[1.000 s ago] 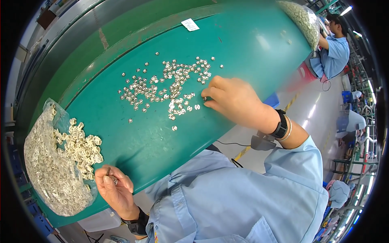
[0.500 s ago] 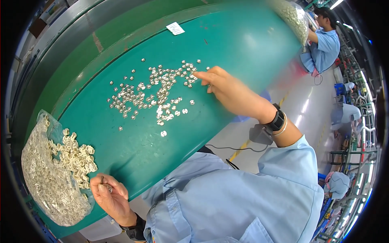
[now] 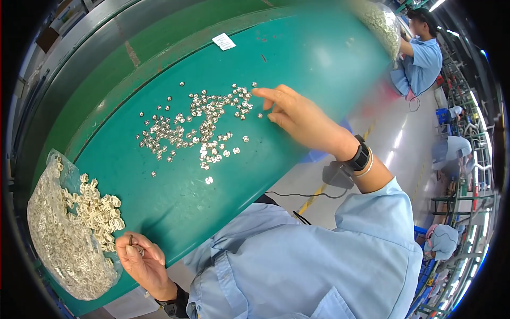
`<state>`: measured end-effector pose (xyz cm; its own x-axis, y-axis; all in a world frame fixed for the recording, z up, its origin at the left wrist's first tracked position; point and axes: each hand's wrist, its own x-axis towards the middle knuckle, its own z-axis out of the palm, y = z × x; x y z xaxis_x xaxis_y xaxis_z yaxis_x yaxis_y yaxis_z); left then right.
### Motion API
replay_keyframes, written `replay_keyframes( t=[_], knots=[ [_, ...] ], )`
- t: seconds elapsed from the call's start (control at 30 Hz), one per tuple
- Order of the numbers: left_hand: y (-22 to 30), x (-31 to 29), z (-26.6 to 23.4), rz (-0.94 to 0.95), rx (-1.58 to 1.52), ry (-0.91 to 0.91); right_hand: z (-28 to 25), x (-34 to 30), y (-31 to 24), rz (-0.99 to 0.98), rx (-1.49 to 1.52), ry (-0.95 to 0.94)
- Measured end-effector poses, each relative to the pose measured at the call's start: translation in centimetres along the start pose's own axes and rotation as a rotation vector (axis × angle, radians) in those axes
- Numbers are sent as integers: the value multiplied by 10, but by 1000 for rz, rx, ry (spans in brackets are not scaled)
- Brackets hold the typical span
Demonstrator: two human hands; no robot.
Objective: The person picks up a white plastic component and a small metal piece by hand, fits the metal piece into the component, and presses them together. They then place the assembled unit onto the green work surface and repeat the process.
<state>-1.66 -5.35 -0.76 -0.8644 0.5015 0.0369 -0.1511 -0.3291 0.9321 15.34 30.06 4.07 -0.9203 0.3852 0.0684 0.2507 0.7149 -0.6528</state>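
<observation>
Many small round silvery metal parts (image 3: 210,109) lie scattered over the green table mat (image 3: 202,212). At their right edge my right hand (image 3: 300,117) reaches in, index finger stretched out close to a few of them and thumb apart below; it grips nothing that I can see. Low on the left, my left hand (image 3: 144,266) is curled, palm up, around a thin dark piece (image 3: 130,240) and what looks like one or more small silvery parts. Just beyond that hand lies a heap of cream plastic pieces (image 3: 101,210), spilling from a clear plastic bag (image 3: 64,244).
A small white paper slip (image 3: 223,42) lies near the table's far edge. Another full clear bag (image 3: 380,26) sits at the far right end, beside a co-worker in a blue shirt (image 3: 422,58). A cable (image 3: 319,196) hangs past the near edge.
The view has shifted slightly, so the table's contents sit a little lower and left. My right hand's index finger and thumb look more spread. My left hand keeps its hold.
</observation>
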Motion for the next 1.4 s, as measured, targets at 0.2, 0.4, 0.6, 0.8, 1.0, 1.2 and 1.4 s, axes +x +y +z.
replay_keyframes(
  t=[0.2, 0.4, 0.6, 0.8, 1.0, 1.2, 1.4],
  knots=[
    [0, 1, -1, 14, -3, -80, -11, 2, 18, 145, -64, 161],
    [0, 0, -1, 7, 4, -37, -3, 10, 42, 76, -187, 243],
    [0, 0, 1, -1, -13, 8, -2, 15, 37, 16, -319, 195],
    [1, -2, 3, 4, 7, -8, -5, 4, 24, 74, -218, 212],
    [16, -11, 29, -170, -37, -41, 23, -26, -30, -164, 35, 89],
    [14, -13, 72, -339, -81, -452, 87, -40, -88, -352, 617, -61],
    [3, -17, 81, -535, -211, -505, 101, -44, -86, -461, 737, 60]
  ],
)
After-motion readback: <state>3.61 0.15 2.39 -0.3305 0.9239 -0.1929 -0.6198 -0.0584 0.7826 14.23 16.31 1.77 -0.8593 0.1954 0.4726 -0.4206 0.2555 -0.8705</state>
